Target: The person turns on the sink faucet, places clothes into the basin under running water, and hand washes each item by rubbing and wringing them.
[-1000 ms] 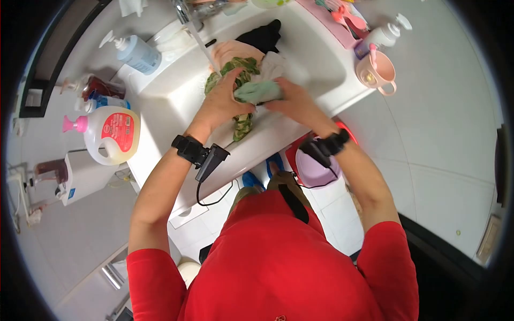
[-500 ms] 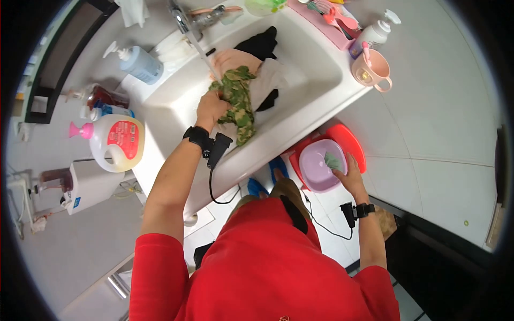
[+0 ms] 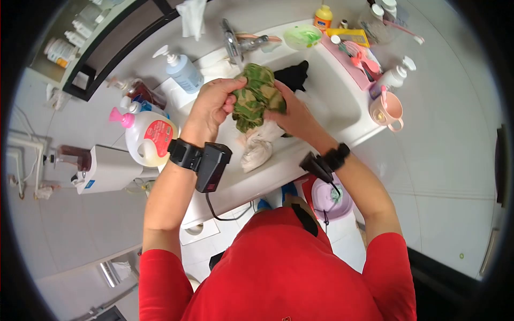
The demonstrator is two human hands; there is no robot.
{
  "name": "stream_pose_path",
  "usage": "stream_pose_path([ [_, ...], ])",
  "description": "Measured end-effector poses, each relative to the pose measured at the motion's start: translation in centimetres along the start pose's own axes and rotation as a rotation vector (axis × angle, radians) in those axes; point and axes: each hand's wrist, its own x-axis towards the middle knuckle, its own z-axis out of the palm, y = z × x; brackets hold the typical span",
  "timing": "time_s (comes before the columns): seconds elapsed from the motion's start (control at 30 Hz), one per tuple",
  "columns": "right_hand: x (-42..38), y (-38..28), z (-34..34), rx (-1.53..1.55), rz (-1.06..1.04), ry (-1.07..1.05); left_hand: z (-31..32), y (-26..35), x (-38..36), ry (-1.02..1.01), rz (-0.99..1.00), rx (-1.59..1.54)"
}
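Note:
Above the white sink (image 3: 348, 101), a bunched green and brown camouflage cloth (image 3: 256, 101) is held between both hands. My left hand (image 3: 217, 101) pinches its left side, thumb on top. From the right, my right hand (image 3: 294, 115) grips the other side, part of its fingers hidden by the fabric. A wet, pale cloth (image 3: 259, 147) lies bunched in the sink just under the hands. Farther back in the basin is a black cloth (image 3: 293, 76). The faucet (image 3: 231, 43) stands behind the camouflage cloth.
On the left ledge are a blue pump bottle (image 3: 183, 72) and a large pink-topped detergent jug (image 3: 147, 136). A pink cup (image 3: 386, 111) sits at the right corner beside a pink tray (image 3: 342, 59). Low on the right is a purple basin (image 3: 324, 206) with a green cloth inside.
My right hand has come up from the purple basin to the camouflage cloth. My left hand has lifted that cloth out of the sink. The faucet's water stream no longer shows.

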Motion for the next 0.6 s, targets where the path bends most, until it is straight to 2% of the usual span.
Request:
stream_pose_path([
  [0.03, 1.7, 0.0, -0.1, -0.08, 0.058, -0.103, -0.2, -0.1, 0.0, 0.014, 0.014, -0.007],
  [0.07, 3.0, -0.3, -0.2, -0.162, 0.117, -0.206, -0.5, -0.4, 0.0, 0.136, 0.084, 0.002],
  [0.1, 4.3, -0.6, -0.7, -0.159, 0.103, -0.217, -0.9, -0.8, 0.2, 0.258, 0.153, 0.01],
  [0.17, 6.5, -2.0, -2.4, -0.372, 0.303, -0.275, -3.0, -1.3, 0.4, 0.309, 0.191, 0.008],
  [0.2, 7.0, -2.5, -2.8, -0.476, 0.203, -0.231, -3.8, -1.4, 0.3, 0.392, 0.202, 0.005],
  [0.23, 7.4, -2.0, -3.0, -0.474, 0.197, -0.24, -4.4, -1.5, 0.0, 0.474, 0.207, 0.004],
  [0.3, 8.5, -1.0, -3.3, -0.459, -0.118, -0.127, -5.4, -1.6, -0.5, 0.523, 0.219, -0.001],
  [0.33, 9.2, -0.8, -3.6, -0.453, -0.132, -0.133, -5.8, -1.5, -0.9, 0.541, 0.251, -0.041],
  [0.4, 10.5, -0.4, -4.1, -0.349, 0.079, -0.225, -6.7, -0.7, -1.5, 0.581, 0.314, -0.084],
  [0.53, 11.9, -0.5, -4.2, -0.185, 0.191, -0.274, -8.3, 1.5, -2.9, 0.603, 0.413, -0.076],
  [0.6, 12.2, -0.5, -3.7, 0.215, 0.208, -0.199, -7.9, 2.1, -3.4, 0.606, 0.474, -0.093],
])
